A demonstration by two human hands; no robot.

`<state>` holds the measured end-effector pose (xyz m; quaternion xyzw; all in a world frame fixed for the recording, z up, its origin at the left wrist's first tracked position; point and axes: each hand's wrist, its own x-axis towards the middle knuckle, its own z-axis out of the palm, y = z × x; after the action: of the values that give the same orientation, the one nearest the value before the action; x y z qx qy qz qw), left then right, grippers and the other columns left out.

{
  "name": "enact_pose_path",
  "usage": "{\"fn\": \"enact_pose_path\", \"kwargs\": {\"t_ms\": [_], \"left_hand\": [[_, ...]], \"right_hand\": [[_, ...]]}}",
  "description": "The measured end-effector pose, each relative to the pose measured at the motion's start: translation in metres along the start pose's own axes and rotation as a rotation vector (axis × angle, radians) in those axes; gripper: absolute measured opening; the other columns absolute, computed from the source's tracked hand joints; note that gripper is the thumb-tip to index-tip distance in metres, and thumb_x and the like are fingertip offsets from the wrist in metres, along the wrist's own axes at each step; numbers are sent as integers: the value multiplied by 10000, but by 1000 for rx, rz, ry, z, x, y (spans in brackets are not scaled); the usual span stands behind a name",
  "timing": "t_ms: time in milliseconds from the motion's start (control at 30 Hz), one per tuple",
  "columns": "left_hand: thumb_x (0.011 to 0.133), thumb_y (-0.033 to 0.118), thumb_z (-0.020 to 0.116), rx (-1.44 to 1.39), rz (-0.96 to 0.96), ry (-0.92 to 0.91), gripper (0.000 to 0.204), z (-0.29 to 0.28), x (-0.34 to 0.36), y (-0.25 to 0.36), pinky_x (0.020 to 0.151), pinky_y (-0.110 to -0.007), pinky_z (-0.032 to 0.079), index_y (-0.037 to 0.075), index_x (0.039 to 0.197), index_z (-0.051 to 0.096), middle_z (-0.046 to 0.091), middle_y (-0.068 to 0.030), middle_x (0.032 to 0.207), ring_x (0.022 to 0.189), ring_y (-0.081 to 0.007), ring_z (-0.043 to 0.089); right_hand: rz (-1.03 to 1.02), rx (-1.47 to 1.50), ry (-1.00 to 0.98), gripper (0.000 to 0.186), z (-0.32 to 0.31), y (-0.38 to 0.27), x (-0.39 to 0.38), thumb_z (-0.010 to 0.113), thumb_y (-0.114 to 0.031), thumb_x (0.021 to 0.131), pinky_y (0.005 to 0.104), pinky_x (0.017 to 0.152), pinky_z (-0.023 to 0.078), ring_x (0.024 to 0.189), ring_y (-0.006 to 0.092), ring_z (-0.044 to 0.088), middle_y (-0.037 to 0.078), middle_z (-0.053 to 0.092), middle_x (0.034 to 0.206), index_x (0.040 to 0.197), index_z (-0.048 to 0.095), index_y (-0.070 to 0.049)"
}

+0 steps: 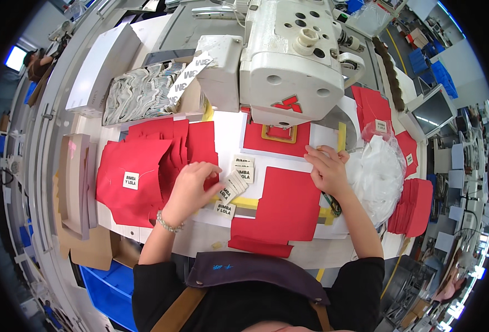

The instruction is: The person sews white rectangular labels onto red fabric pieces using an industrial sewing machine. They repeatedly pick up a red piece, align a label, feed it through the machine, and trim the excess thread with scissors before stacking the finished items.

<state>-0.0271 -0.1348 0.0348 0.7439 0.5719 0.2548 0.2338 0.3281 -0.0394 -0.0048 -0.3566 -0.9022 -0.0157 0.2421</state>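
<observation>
My left hand (pixel 193 187), fingers bent and apart, is over the edge of a pile of red fabric pieces (pixel 134 196), just left of a loose group of small pale printed labels (pixel 242 172). My right hand (pixel 328 172), fingers spread, reaches to the right corner of a red piece framed in white (pixel 255 138) under the white sewing machine (pixel 280 72); a yellow rectangular frame (pixel 278 140) lies on that piece. Another red piece (pixel 286 205) lies between my hands. A small dark tool, perhaps snips (pixel 334 206), shows partly below my right hand.
Boxes (pixel 98 69) and bundled pale strips (pixel 136 97) stand at the back left, an open tray (pixel 78 182) at the left. A white plastic-wrapped bundle (pixel 374 180) and red stacks (pixel 411 205) sit at the right. A blue bin (pixel 103 290) is below; a co-worker (pixel 37 66) is far left.
</observation>
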Motion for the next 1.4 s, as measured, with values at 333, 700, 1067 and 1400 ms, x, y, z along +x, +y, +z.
{"fn": "enact_pose_path", "kwargs": {"t_ms": [333,700,1067,1400], "left_hand": [[701,48,783,-38,-138,99,283,17,-22,7,623,-329,497,55,950,649,635,-59,719,651,-219,618],[718,22,760,-130,-335,76,329,7,-31,8,630,-339,488,79,1012,625,617,-50,697,636,-232,600],[704,47,747,243,107,-67,312,7,-13,17,791,-355,387,119,991,647,536,-22,902,882,-212,535],[675,61,765,97,-49,-187,249,7,-7,8,821,-354,387,96,853,594,542,-37,876,896,-241,523]], "right_hand": [[0,-24,-74,268,-14,-10,11,667,-81,715,412,882,301,985,163,612,2,685,1126,979,689,-124],[26,-28,-102,247,-35,-45,26,711,-84,731,394,852,397,855,173,623,43,684,1017,976,684,-80],[-118,212,-155,258,-31,-97,39,724,-92,743,355,818,414,857,172,604,28,654,994,996,676,-78],[-102,301,-243,192,-25,-109,30,713,-105,800,315,799,405,824,141,615,11,679,968,992,697,-97]]}}
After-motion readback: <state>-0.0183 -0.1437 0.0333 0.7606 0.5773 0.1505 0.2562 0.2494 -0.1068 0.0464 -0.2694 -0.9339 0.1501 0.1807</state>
